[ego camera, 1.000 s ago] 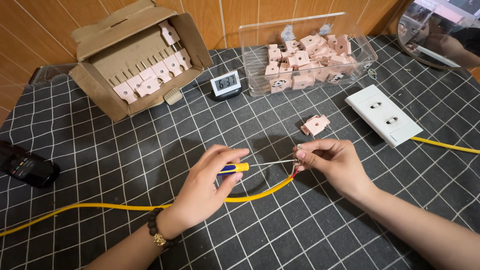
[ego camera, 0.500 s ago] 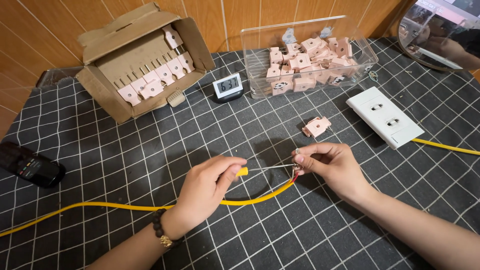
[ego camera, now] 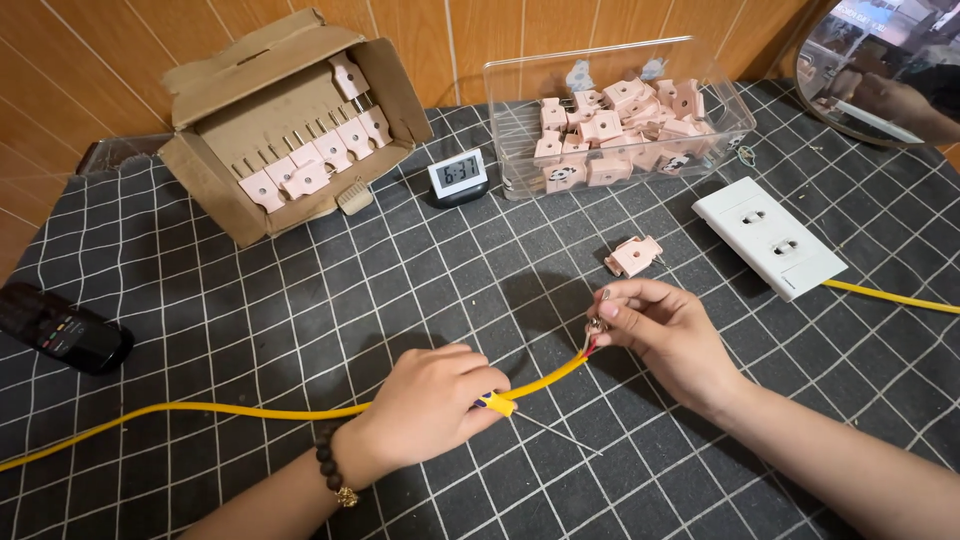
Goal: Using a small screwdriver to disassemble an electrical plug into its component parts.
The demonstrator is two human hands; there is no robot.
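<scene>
My left hand (ego camera: 430,400) is closed around a small screwdriver (ego camera: 497,403) with a yellow and blue handle. Its thin shaft points down and to the right over the cloth. A yellow cable (ego camera: 250,411) runs in from the left, passes under that hand and rises to my right hand (ego camera: 660,335). My right hand pinches the cable's stripped end (ego camera: 594,330), where red insulation and bare wire show. A single pink plug part (ego camera: 633,255) lies just beyond my right hand.
A white socket plate (ego camera: 768,235) with its own yellow cable (ego camera: 890,297) lies at the right. Behind are a clear box (ego camera: 720,110) of pink parts, a small clock (ego camera: 458,177) and a cardboard box (ego camera: 200,170) of pink parts. A black device (ego camera: 60,340) sits at the left.
My left hand has drawn the screwdriver back toward me, away from the cable end; its shaft now points down-right. My right hand keeps hold of the cable end.
</scene>
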